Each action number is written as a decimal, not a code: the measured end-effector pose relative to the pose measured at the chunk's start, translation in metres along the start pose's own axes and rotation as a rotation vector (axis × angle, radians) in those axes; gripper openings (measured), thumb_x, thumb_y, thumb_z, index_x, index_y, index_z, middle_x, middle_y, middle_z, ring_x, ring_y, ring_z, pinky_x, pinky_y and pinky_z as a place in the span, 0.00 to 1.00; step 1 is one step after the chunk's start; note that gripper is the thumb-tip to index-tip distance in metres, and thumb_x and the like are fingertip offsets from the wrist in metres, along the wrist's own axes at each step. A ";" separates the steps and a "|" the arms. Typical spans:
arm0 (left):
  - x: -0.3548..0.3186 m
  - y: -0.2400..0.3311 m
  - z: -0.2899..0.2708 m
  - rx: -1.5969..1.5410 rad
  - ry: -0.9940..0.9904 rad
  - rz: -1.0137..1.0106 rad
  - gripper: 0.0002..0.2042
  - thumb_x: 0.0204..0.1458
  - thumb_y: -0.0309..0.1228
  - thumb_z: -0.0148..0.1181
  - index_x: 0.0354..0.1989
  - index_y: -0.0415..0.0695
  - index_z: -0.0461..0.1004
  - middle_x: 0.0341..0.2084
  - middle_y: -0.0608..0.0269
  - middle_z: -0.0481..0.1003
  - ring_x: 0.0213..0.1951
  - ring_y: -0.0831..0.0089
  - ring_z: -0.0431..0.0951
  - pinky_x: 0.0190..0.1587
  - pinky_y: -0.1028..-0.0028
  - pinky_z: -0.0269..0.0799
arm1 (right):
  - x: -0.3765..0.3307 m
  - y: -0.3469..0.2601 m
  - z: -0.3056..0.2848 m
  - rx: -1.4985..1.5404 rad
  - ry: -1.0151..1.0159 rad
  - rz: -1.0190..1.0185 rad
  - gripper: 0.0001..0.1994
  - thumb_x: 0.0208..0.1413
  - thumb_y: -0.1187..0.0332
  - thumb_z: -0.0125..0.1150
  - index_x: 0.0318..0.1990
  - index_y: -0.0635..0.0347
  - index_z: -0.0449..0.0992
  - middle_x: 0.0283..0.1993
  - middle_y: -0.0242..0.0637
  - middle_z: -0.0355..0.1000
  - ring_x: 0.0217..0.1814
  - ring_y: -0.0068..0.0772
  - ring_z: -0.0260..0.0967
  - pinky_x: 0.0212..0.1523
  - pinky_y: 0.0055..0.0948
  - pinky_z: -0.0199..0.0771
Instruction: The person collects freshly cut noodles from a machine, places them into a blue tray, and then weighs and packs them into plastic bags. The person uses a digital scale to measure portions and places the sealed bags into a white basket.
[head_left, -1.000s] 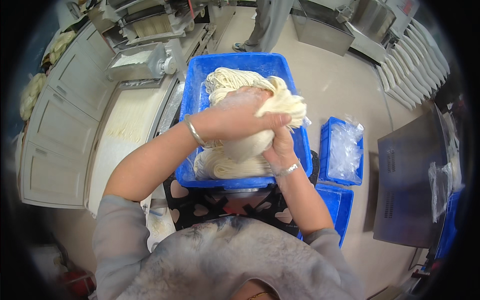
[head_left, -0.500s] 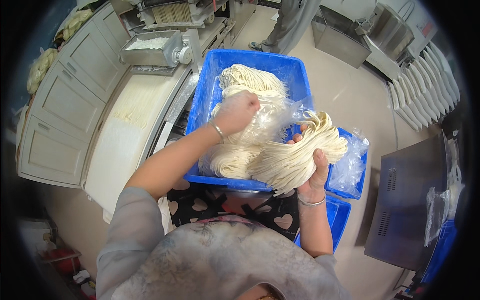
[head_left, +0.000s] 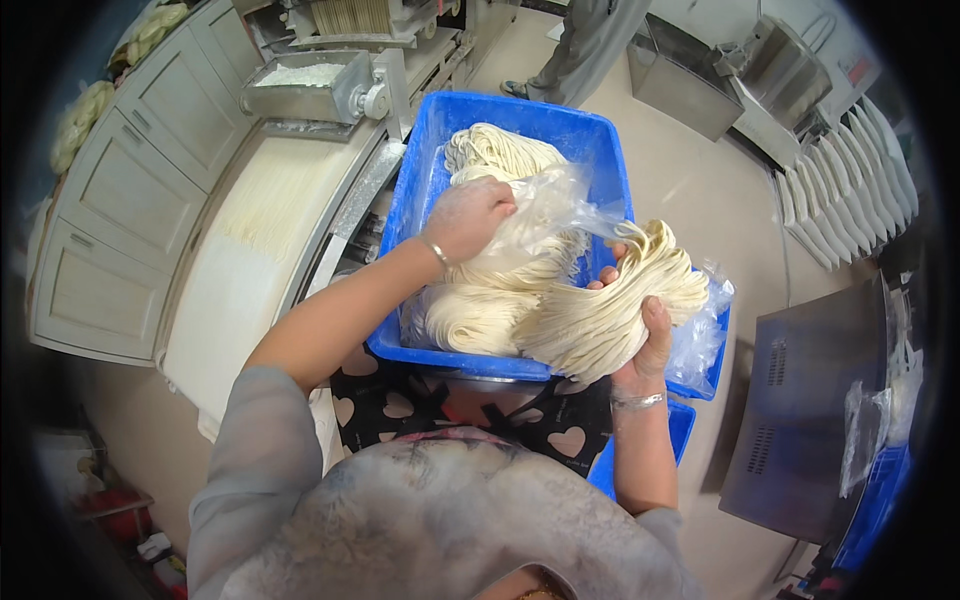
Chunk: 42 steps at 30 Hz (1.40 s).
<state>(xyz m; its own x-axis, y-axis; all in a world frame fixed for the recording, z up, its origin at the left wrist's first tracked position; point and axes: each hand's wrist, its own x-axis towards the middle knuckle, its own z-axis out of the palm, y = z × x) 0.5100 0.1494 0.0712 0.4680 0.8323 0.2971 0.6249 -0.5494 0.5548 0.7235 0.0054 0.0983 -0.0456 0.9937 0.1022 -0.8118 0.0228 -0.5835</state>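
Blue plastic crate (head_left: 600, 140) holds heaps of pale fresh noodles (head_left: 490, 300). A second earlier both hands pressed one mass over the crate; now the bundle of pale noodle strands (head_left: 610, 310) is lifted clear to the crate's right edge, gripped from below by the right hand (head_left: 645, 345). Left hand (head_left: 465, 215) pinches the clear plastic bag (head_left: 550, 210), pulling it toward the bundle, so bagging looks underway.

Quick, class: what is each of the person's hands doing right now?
Left hand: closed on the clear plastic bag over the blue crate.
Right hand: closed around a bundle of noodles, held up.
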 end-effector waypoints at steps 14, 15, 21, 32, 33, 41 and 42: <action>-0.057 -0.029 -0.042 -0.457 0.125 -0.177 0.06 0.55 0.28 0.56 0.38 0.39 0.75 0.34 0.55 0.77 0.38 0.63 0.79 0.44 0.69 0.73 | 0.107 0.058 -0.024 -0.060 0.058 0.649 0.22 0.61 0.63 0.55 0.59 0.66 0.67 0.52 0.48 0.74 0.52 0.42 0.73 0.55 0.40 0.74; -0.067 -0.034 -0.047 -0.560 0.170 -0.138 0.06 0.54 0.27 0.57 0.38 0.39 0.75 0.35 0.57 0.77 0.38 0.65 0.79 0.46 0.70 0.73 | 0.107 0.058 -0.028 -0.078 0.113 0.677 0.23 0.60 0.62 0.55 0.59 0.66 0.66 0.53 0.48 0.73 0.54 0.43 0.72 0.57 0.42 0.72; -0.154 -0.166 -0.106 0.255 0.405 -0.494 0.28 0.49 0.42 0.67 0.54 0.39 0.68 0.57 0.48 0.67 0.63 0.58 0.64 0.65 0.60 0.58 | 0.092 0.045 -0.038 -0.148 0.072 0.470 0.31 0.55 0.60 0.57 0.64 0.65 0.58 0.53 0.46 0.70 0.54 0.44 0.69 0.58 0.42 0.71; -0.259 -0.355 -0.183 0.593 0.101 -1.358 0.66 0.30 0.67 0.67 0.71 0.36 0.40 0.71 0.45 0.42 0.73 0.55 0.39 0.70 0.47 0.33 | 0.086 0.046 -0.019 -0.198 -0.112 0.346 0.37 0.47 0.52 0.67 0.62 0.57 0.57 0.40 0.31 0.62 0.39 0.26 0.61 0.44 0.28 0.66; -0.265 -0.360 -0.194 0.583 0.113 -1.371 0.64 0.31 0.67 0.67 0.70 0.35 0.44 0.70 0.45 0.46 0.72 0.55 0.42 0.70 0.47 0.36 | 0.087 0.047 -0.019 -0.210 -0.093 0.347 0.37 0.48 0.52 0.67 0.62 0.57 0.57 0.40 0.31 0.62 0.39 0.27 0.61 0.45 0.28 0.66; -0.303 -0.336 -0.189 0.637 -0.115 -1.189 0.24 0.38 0.47 0.66 0.40 0.41 0.80 0.46 0.53 0.72 0.54 0.57 0.68 0.59 0.59 0.59 | 0.092 0.049 -0.021 -0.166 -0.094 0.369 0.34 0.53 0.56 0.63 0.63 0.59 0.56 0.44 0.34 0.62 0.45 0.28 0.61 0.49 0.30 0.69; -0.311 -0.328 -0.181 0.673 -0.125 -1.158 0.22 0.38 0.46 0.65 0.37 0.42 0.80 0.45 0.54 0.72 0.53 0.57 0.68 0.58 0.60 0.60 | 0.093 0.049 -0.022 -0.160 -0.083 0.367 0.33 0.54 0.56 0.63 0.63 0.59 0.56 0.44 0.34 0.62 0.45 0.29 0.61 0.49 0.30 0.69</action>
<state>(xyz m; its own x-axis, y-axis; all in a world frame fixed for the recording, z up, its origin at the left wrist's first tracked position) 0.0465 0.0842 -0.0621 -0.5035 0.8466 -0.1724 0.8633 0.5011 -0.0609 0.6923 0.1010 0.0617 -0.3679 0.9268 -0.0755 -0.6323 -0.3089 -0.7105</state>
